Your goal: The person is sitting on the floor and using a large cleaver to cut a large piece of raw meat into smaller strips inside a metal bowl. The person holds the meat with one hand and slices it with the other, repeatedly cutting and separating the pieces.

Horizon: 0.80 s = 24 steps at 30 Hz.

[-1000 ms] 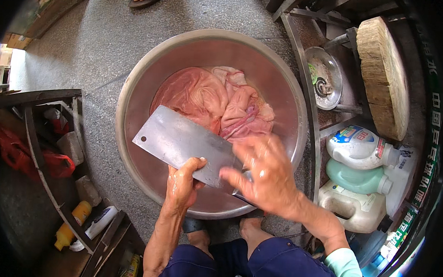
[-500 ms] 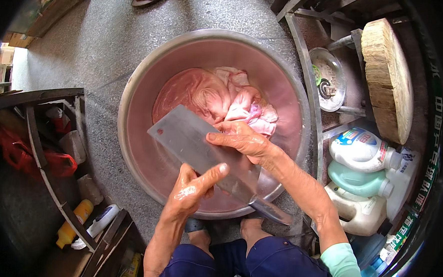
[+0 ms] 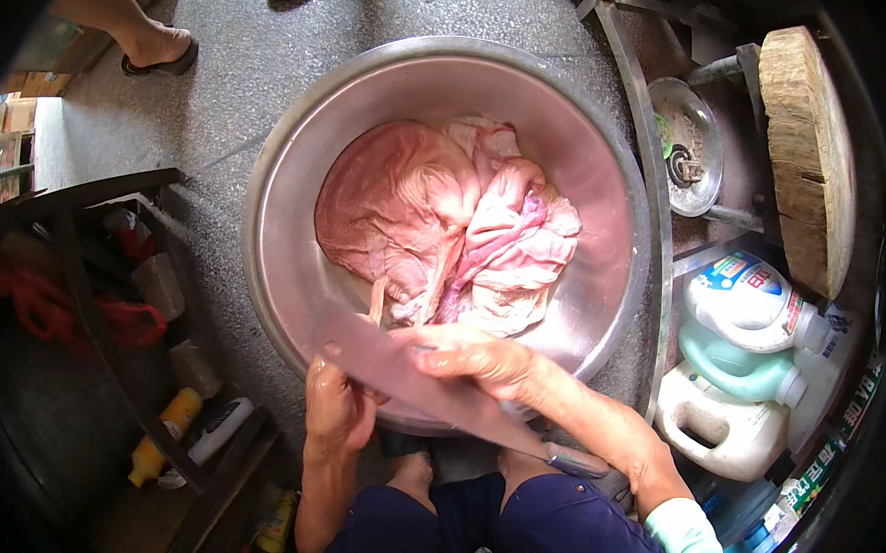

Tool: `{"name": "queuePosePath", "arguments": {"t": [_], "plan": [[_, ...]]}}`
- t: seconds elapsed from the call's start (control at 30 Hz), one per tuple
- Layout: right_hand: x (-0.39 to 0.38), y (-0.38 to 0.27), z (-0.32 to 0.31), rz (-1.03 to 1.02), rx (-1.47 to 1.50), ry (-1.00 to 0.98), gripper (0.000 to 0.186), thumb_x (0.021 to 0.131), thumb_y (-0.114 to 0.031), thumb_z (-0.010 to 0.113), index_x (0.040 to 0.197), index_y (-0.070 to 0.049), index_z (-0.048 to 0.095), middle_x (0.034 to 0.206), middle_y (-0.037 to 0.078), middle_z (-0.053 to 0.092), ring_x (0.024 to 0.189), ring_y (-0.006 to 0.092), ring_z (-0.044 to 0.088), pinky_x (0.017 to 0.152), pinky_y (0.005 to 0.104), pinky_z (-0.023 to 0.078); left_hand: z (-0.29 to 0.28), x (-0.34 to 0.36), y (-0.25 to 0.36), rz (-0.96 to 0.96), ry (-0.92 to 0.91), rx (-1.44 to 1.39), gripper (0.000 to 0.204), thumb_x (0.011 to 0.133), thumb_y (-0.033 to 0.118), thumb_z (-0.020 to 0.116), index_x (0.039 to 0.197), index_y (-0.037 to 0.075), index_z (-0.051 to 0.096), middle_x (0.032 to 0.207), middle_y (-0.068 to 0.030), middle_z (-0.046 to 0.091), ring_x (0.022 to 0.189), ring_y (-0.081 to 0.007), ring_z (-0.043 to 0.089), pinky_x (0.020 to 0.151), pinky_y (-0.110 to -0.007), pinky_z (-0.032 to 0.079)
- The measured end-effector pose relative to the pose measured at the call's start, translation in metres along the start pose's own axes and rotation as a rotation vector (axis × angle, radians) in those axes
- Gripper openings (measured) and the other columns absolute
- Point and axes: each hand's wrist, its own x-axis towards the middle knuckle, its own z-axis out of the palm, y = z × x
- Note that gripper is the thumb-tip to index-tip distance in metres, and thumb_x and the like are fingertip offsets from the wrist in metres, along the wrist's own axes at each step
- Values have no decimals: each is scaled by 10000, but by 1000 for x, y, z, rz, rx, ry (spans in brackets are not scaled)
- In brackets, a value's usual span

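Grey steel forms the broad, rectangular cleaver [image 3: 457, 399], blurred above the near rim of the wide, round, silvery metal basin [image 3: 610, 245]. Its long axis slants from the basin's near-left side down to the right, so that the smooth, rounded handle [image 3: 576, 462] points out past the near rim. The bare right hand [image 3: 484, 361] has its grip clasped on the blade, thumb over the face; no fingers circle the handle, yet this is the nearer hand, its wrist just beside it. The bare left hand [image 3: 336, 401] meets the blade's opposite end; how tight its grip is I cannot tell. Pale-pink, folded meat [image 3: 397, 194] lies inside the basin, beyond both hands.
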Motion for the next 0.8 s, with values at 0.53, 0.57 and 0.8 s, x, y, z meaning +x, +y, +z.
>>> {"name": "queuePosePath", "arguments": {"t": [0.53,0.57,0.8], "plan": [[6,-23,-37,-205,432,-338,618,995,-167,636,1541,-68,365,1369,51,562,1269,132,531,1111,290,380,-22,24,-3,5,-438,532,195,1021,109,505,1057,-47,617,888,-168,716,790,-203,700,768,-282,540],[8,-21,-52,-220,494,-476,613,991,-184,647,1531,-71,380,1342,72,579,1256,144,542,1107,303,388,-23,28,-5,1,-443,508,206,1024,107,490,1039,-49,624,885,-162,717,769,-189,682,770,-289,533],[-2,-5,-21,-88,237,-44,758,975,-227,685,1532,79,272,1407,137,496,1297,179,484,1132,294,338,-13,35,-5,101,-362,628,225,1014,128,508,1027,-56,637,809,-114,682,697,-185,635,719,-314,520]]}}
